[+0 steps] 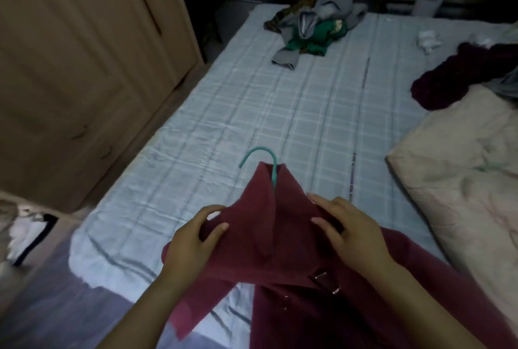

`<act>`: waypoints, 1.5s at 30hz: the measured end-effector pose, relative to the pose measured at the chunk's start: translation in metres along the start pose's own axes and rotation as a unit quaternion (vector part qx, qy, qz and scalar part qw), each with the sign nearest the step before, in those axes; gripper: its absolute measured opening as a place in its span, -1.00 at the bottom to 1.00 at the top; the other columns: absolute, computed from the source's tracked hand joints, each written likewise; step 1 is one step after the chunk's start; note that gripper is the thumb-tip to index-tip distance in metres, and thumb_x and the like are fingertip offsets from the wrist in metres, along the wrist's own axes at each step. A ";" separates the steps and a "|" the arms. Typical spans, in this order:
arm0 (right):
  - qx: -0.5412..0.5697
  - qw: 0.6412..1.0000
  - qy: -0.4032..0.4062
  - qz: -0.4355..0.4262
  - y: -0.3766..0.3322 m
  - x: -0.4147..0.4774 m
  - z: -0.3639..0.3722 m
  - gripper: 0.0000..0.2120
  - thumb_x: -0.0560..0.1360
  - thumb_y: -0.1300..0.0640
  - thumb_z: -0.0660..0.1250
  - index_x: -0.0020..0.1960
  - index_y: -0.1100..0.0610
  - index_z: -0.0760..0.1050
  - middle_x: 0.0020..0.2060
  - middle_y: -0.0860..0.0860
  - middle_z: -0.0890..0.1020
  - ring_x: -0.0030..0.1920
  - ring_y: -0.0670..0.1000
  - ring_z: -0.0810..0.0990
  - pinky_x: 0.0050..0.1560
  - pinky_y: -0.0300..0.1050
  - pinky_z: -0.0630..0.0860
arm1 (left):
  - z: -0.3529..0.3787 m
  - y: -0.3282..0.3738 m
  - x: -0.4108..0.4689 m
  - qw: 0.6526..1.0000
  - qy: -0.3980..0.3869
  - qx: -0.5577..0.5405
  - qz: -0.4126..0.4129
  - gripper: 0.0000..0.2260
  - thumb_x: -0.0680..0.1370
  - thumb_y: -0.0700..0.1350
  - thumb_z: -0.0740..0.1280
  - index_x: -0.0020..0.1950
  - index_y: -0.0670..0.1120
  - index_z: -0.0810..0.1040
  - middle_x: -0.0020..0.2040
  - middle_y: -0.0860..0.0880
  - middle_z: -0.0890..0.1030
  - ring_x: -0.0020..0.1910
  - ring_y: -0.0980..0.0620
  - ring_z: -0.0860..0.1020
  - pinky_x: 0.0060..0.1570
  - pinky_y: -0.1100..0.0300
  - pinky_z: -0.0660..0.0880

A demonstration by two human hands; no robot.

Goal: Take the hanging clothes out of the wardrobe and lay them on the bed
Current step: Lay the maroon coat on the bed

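A maroon garment (294, 278) on a teal hanger (262, 160) lies over the near end of the bed (252, 102), the hook pointing away from me. My left hand (193, 239) grips the garment's left shoulder, thumb on top and fingers curled under the cloth. My right hand (350, 225) grips the right shoulder beside the collar, its fingers bent over the fabric. The wooden wardrobe (78, 54) stands at the left with its doors shut.
A heap of grey, green and patterned clothes (311, 31) lies at the far end of the bed. A dark maroon garment (459, 76) and a cream duvet (462, 174) lie at the right. White crumpled items (427, 40) sit near the far right. Clutter (25, 233) fills the floor at the left.
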State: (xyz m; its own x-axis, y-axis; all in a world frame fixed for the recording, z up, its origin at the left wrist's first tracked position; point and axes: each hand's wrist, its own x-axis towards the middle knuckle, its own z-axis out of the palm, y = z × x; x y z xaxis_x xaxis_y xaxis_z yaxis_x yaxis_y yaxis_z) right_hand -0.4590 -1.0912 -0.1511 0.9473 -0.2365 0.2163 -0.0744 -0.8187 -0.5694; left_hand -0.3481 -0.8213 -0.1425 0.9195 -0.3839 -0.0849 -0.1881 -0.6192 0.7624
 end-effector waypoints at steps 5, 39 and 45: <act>0.007 0.991 -0.045 -0.123 -0.142 -0.030 0.023 -0.64 0.53 -0.15 0.14 0.30 -0.20 0.41 -0.14 -0.19 0.49 -0.27 -0.20 0.47 -0.33 -0.38 0.40 | -0.108 -0.054 -0.118 0.995 0.092 -0.003 -0.032 -0.81 0.51 -0.07 0.36 -0.04 0.26 0.51 -0.07 0.50 0.52 -0.05 0.49 0.47 -0.08 0.58 0.31; 0.334 0.803 -0.164 -0.465 -0.981 0.217 0.391 -0.59 0.44 0.17 0.41 0.17 -0.24 0.48 -0.01 -0.35 0.57 -0.09 -0.39 0.55 -0.10 -0.49 0.44 | -0.891 -0.390 -0.250 0.816 0.547 0.177 -0.063 -0.62 0.38 0.30 0.24 0.05 0.15 0.61 -0.01 0.20 0.62 0.04 0.25 0.54 0.12 0.24 0.43; 0.332 0.765 -0.055 -0.549 -1.178 0.294 0.391 -0.59 0.44 0.18 0.42 0.14 -0.25 0.50 0.05 -0.22 0.61 -0.41 -0.38 0.48 -0.32 -0.56 0.32 | -1.089 -0.404 -0.235 0.776 0.605 0.178 0.015 -0.74 0.43 0.19 0.33 0.01 0.11 0.62 -0.01 0.19 0.65 0.04 0.24 0.56 0.15 0.18 0.46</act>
State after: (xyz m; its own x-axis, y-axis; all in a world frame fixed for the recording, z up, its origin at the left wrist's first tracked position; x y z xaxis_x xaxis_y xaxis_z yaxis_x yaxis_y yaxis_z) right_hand 0.0285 0.0079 0.2732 0.3493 0.4786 0.8056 0.9247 -0.0371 -0.3789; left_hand -0.1118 0.2648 0.2680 0.5238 0.3886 0.7581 -0.1012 -0.8552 0.5083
